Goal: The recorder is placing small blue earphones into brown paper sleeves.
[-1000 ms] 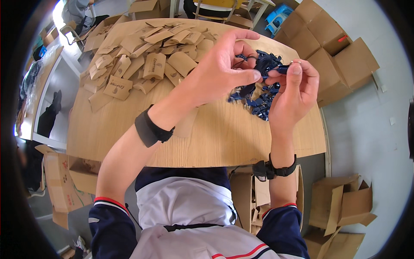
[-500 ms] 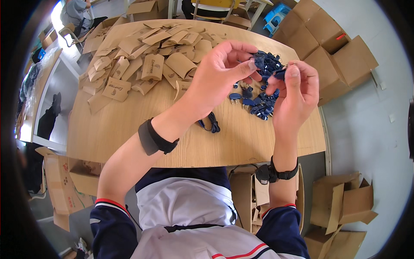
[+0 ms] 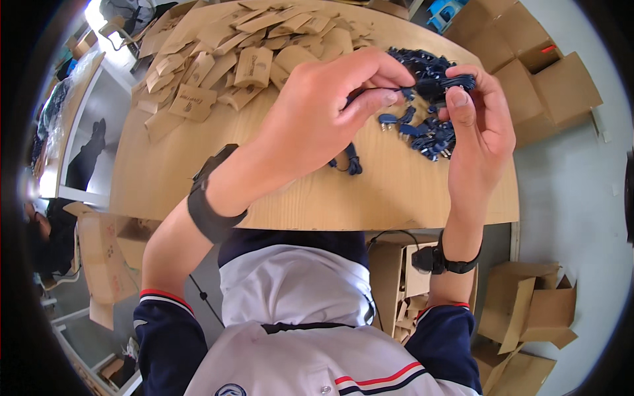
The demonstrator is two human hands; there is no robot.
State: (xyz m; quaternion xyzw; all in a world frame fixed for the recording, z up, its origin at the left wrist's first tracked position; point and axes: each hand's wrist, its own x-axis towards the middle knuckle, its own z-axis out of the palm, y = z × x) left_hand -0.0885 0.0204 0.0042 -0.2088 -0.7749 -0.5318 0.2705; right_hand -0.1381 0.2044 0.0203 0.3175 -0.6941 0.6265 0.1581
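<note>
A coiled bundle of dark blue cable is held up between my hands over the right part of the table. My right hand grips it between thumb and fingers. My left hand is closed in a pinch at the bundle's left end, on a strand of the cable. Just beyond and below my hands lies a heap of dark blue earphone cables, some with small metal-pronged plugs. One separate coiled cable rests on the table below my left hand, partly hidden by it.
Many flat brown card pouches are piled on the far left of the wooden table. Cardboard boxes stand at the right, and open boxes are below them. An open carton sits under the table's front edge.
My hands have come together on the cable bundle, which now shows as a coil in my right hand. The whole view has shifted, with the table higher in the picture.
</note>
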